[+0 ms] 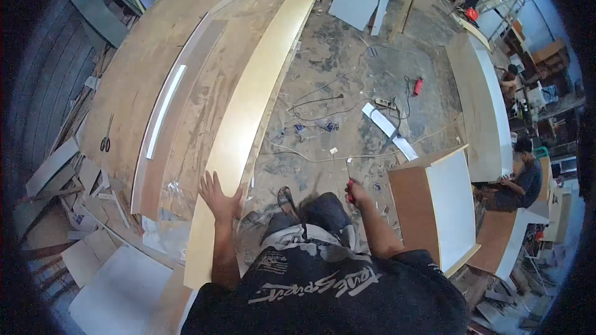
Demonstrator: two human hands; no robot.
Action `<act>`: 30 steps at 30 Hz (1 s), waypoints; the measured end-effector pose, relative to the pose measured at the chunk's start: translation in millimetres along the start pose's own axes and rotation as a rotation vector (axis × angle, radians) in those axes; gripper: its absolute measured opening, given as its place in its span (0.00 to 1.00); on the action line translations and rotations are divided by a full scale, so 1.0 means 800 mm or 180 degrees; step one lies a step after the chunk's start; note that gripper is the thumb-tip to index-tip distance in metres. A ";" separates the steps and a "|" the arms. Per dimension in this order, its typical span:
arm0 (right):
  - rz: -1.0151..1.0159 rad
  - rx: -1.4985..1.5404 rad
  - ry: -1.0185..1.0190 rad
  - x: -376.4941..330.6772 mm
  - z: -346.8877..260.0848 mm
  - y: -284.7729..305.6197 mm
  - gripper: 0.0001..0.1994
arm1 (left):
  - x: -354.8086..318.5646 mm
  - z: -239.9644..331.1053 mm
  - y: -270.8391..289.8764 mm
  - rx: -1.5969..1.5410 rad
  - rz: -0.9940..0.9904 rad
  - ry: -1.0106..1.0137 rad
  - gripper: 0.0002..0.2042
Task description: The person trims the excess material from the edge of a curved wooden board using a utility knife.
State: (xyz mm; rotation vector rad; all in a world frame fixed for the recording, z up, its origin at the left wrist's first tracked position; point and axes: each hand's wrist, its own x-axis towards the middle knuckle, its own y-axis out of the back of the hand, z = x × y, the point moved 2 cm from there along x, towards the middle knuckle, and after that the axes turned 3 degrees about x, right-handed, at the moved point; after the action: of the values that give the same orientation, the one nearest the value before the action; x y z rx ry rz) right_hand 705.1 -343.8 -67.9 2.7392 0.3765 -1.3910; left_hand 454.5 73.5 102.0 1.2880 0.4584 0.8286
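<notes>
A long, pale yellow board (248, 108) runs away from me along the edge of the wooden worktable (205, 80). My left hand (218, 197) rests flat on its near part, fingers spread. Over the floor to the right of the board, my right hand (360, 195) is closed around a red-handled tool (351, 191). A thin shaft seems to point forward from the handle; its exact kind is too small to make out. On the table left of the board are a brown strip (180, 105), a narrow white strip (166, 111) and black-handled scissors (106, 136).
A brown and white box-like panel piece (434, 208) stands close on my right. Cables, white offcuts (382, 121) and a red power tool (418, 86) lie on the dusty floor. Wood scraps pile up at left. A person (524, 177) sits at far right; another (509, 80) is farther back.
</notes>
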 end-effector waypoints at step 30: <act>-0.0502 -0.0193 -0.0978 0.131 -0.187 0.052 0.09 | 0.027 0.036 0.034 0.0919 -0.1473 0.0747 0.65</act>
State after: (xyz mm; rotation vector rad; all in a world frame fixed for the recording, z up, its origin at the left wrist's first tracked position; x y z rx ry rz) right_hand 892.7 -341.4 -65.5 2.4383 0.6130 -1.7719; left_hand 481.6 72.8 138.2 1.2784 1.0507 0.5323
